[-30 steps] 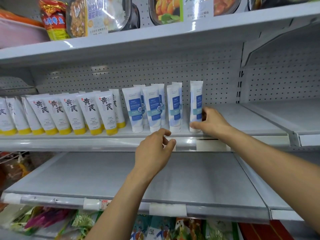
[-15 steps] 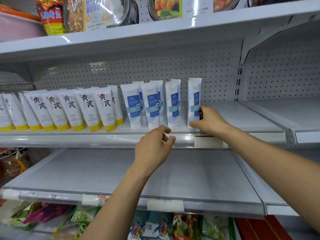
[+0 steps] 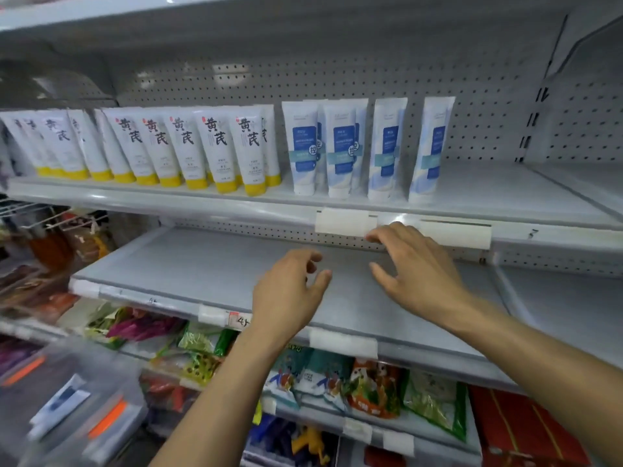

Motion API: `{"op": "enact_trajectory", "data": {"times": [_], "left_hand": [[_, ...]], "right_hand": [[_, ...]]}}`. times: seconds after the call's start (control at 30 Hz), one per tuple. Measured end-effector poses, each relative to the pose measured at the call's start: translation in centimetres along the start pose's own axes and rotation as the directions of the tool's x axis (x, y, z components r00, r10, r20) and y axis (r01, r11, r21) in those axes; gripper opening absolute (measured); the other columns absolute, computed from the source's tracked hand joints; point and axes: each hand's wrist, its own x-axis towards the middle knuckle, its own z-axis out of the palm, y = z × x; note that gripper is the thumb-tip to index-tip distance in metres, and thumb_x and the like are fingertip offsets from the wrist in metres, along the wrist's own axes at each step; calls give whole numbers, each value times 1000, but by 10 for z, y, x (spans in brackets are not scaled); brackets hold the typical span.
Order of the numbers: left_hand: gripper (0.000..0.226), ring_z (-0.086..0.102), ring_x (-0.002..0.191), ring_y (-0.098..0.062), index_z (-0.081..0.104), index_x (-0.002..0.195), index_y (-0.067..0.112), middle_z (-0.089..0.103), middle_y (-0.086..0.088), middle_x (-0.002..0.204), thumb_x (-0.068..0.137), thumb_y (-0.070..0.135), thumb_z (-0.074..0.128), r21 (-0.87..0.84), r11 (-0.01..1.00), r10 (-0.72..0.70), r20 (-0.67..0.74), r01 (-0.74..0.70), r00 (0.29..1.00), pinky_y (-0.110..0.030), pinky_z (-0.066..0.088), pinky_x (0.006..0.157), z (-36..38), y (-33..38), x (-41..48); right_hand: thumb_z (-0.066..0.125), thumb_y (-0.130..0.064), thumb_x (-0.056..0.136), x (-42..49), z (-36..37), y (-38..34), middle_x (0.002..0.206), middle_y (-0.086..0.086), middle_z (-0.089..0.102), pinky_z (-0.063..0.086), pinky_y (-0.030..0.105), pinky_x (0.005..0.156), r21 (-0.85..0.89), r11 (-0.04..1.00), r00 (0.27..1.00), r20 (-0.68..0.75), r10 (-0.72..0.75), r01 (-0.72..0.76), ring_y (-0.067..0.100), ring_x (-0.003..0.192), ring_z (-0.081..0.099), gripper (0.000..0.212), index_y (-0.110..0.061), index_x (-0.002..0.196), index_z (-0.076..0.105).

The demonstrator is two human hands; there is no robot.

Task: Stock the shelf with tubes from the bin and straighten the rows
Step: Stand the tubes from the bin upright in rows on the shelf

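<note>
White tubes with blue labels [image 3: 344, 150] stand upright in a row on the upper grey shelf [image 3: 505, 203]; the rightmost tube [image 3: 433, 150] stands alone at the row's end. To their left stand several white tubes with yellow caps [image 3: 188, 150]. My left hand [image 3: 290, 291] and my right hand [image 3: 414, 274] hover over the bare middle shelf [image 3: 188, 264], below the tubes, fingers apart and holding nothing. A clear plastic bin [image 3: 70, 406] with orange latches sits at lower left, blurred, with a blue-and-white tube [image 3: 60, 404] inside.
White price tags [image 3: 345, 222] hang on the upper shelf's front rail. Colourful snack bags [image 3: 371, 389] fill the shelf below the bare one. A wire rack [image 3: 30, 214] with packets is at left. Bare shelf sections [image 3: 573, 298] extend to the right.
My right hand let go of the rightmost blue tube and dropped below the shelf rail. My left hand lowered too. The view tilted down and left, bringing the bin into sight.
</note>
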Motion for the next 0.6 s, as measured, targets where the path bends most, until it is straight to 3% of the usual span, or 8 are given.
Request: {"op": "enact_trajectory", "data": {"times": [0.2,0.37,0.6], "left_hand": [[34,62,93,-11,56,123,31,63,11,109,93,45,53,112,986,-127,42,121,991,-34,53,78,-27,-89,-36],[37,64,98,-18,56,125,28,66,5,112,92,45,54,184,946,-286,89,267,954,-37,53,82,-55,-188,-62],[31,65,92,-16,59,120,27,65,10,96,91,40,57,159,825,-562,129,542,817,-35,53,80,-129,-375,-98]], "right_hand": [[51,-37,94,15,62,-66,136,-4,47,40,33,94,60,993,972,207,-112,102,17,123,45,43,-27,135,42],[51,-41,93,46,123,-143,132,-5,52,43,35,89,101,976,916,337,-217,194,18,117,52,41,-27,131,46],[52,-40,91,96,248,-304,114,-1,61,50,36,79,291,942,803,515,-302,167,21,101,58,27,-23,111,54]]}}
